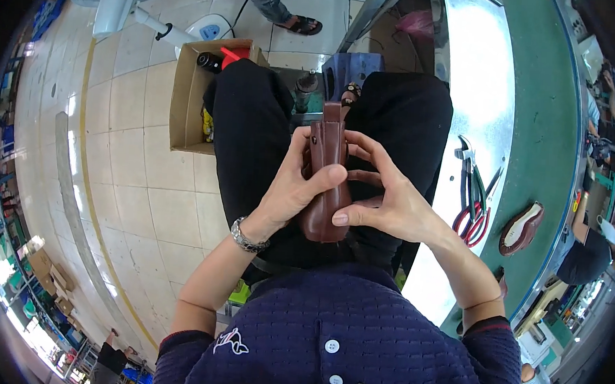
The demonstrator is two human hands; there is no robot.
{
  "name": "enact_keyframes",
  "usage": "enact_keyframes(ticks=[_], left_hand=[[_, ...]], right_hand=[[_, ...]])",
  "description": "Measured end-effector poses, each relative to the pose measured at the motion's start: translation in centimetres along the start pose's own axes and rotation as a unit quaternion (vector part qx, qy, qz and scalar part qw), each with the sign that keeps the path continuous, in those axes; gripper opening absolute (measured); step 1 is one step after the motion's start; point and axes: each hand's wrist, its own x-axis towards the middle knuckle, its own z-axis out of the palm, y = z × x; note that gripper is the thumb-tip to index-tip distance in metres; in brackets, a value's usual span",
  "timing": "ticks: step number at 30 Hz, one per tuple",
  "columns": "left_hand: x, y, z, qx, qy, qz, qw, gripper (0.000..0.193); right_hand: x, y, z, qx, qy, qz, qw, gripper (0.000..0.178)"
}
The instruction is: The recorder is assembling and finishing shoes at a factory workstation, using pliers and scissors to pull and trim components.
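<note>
Above my lap I hold a brown leather shoe (323, 207), its rounded toe toward me. A narrow brown block, apparently part of a last, sticks up at its far end. My left hand (295, 191) is closed around the shoe's left side, thumb lying across the top. On the other side my right hand (388, 197) grips it, with the thumb on the leather near the toe and the fingers curled round the right edge. The sole is hidden beneath.
To my right, a metal bench top (469, 82) carries pliers and red-handled scissors (473, 220). Past it runs a green belt (517, 162) with another brown shoe (521, 230). A cardboard box (189, 107) stands by my left knee. A fan (114, 8) and another person's feet (303, 26) are ahead.
</note>
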Motion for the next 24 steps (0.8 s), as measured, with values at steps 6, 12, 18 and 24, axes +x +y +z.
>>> enact_keyframes(ticks=[6,12,18,24], left_hand=[[-1.3,-0.5,1.5,0.029,0.035,0.007,0.999,0.066],[-1.6,-0.7,1.6,0.024,0.052,0.023,0.998,0.060],[-1.3,-1.0,1.4,0.013,0.055,0.052,0.997,0.058],[-0.7,-1.1,0.5,-0.038,0.028,0.048,0.998,0.053]], right_hand=[[-0.1,0.3,0.5,-0.071,-0.030,-0.018,0.997,0.113],[-0.1,-0.7,1.5,-0.194,-0.018,-0.034,0.980,0.111],[-0.2,-0.9,2.2,-0.225,0.016,-0.026,0.974,0.112],[0.1,1.3,1.2,-0.121,0.011,-0.080,0.989,0.123]])
